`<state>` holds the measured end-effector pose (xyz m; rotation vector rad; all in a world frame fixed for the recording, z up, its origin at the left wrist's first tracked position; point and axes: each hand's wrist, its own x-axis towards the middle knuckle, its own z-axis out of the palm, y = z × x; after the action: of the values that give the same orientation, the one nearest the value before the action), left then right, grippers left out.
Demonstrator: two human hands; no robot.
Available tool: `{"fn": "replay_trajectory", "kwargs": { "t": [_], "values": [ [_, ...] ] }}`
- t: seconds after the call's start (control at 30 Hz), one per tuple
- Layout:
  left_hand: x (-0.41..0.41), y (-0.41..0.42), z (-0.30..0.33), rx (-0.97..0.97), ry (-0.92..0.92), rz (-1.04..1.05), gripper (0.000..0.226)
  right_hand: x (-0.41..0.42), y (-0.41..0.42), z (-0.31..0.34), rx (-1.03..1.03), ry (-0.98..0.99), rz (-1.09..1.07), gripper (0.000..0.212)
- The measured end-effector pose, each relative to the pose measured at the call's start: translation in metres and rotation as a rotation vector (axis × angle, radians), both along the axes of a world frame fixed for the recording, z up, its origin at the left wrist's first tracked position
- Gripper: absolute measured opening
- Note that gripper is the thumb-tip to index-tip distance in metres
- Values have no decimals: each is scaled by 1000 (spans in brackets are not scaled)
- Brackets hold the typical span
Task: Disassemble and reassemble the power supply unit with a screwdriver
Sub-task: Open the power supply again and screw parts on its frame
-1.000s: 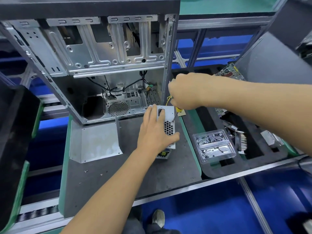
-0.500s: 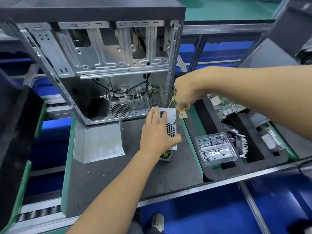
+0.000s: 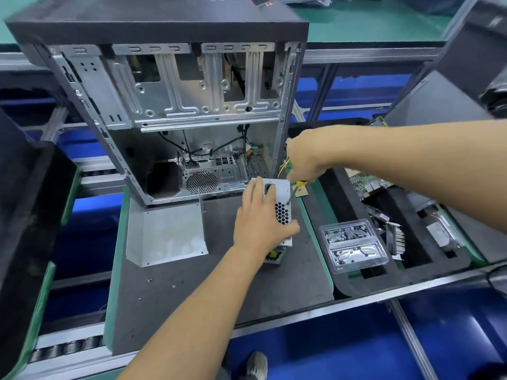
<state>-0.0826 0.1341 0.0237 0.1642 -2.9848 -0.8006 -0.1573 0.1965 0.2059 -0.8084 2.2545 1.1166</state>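
— So, where is the unit?

— I see the small silver perforated metal power supply unit at centre frame, on the dark grey tabletop, just in front of the open silver computer case. My left hand lies over it, fingers spread, pressing it down.

— And the other grip?

— My right hand is curled round the yellow-handled screwdriver, tip on the unit's top face. A clear plastic screw tray sits at right, a flat silver metal cover panel at left.
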Motion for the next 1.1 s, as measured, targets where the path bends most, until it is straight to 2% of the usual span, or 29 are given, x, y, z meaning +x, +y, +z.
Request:
{"fn": "replay_trajectory", "kwargs": {
  "t": [0.07, 0.1, 0.2, 0.23, 0.3, 0.4, 0.43, 0.47, 0.53, 0.6, 0.63, 0.67, 0.7, 0.73, 0.83, 0.87, 0.9, 0.97, 1.1],
  "values": [
    [1, -1, 0, -1, 0, 0, 93, 0, 9, 8, -55, -20, -24, 28],
    [0, 0, 0, -6, 3, -7, 92, 3, 14, 11, -80, 19, 67, 22],
    [-1, 2, 0, -5, 10, -8, 92, 18, 22, 9, -87, 163, 519, 15],
    [-2, 2, -1, -4, 12, -2, 91, 22, 21, 6, -97, 153, 554, 13],
    [-2, 1, 0, -6, 25, 1, 89, 18, 13, 3, -156, 117, 346, 9],
    [0, 2, 1, -19, 23, -8, 89, -3, 9, 1, -164, -74, -208, 24],
    [0, 2, 1, -21, 20, -5, 89, -7, 10, 3, -150, -114, -300, 31],
    [0, 2, 1, -18, 15, -3, 90, -8, 13, 5, -136, -111, -283, 34],
    [0, 1, 1, -7, 5, 0, 90, 1, 19, 9, -98, 2, 13, 32],
    [0, 1, 1, -4, 6, -2, 90, 10, 25, 4, -66, 165, 455, 31],
    [0, 2, 1, -5, 10, -2, 90, 16, 27, 1, -57, 182, 607, 26],
    [0, 3, 1, -8, 15, 0, 90, 18, 27, -2, -48, 164, 645, 23],
    [-1, 3, 1, -14, 20, 2, 89, 15, 25, -3, -54, 141, 563, 23],
    [-2, 4, 0, -19, 21, -1, 89, 8, 23, -4, -119, 101, 355, 25],
    [0, 2, -1, -12, 23, 11, 90, -13, 24, 1, -258, -134, -464, 40],
    [0, 1, -1, -5, 24, 15, 90, -15, 28, 2, -250, -187, -552, 46],
    [0, 1, -2, 1, 23, 13, 91, -16, 33, 1, -232, -189, -486, 54],
    [0, 0, -2, -3, 32, 10, 91, -9, 40, -3, -144, -91, -129, 58],
    [-1, 3, 0, -10, 40, -7, 89, 2, 42, -3, -191, 44, 453, 19]
  ]
}}
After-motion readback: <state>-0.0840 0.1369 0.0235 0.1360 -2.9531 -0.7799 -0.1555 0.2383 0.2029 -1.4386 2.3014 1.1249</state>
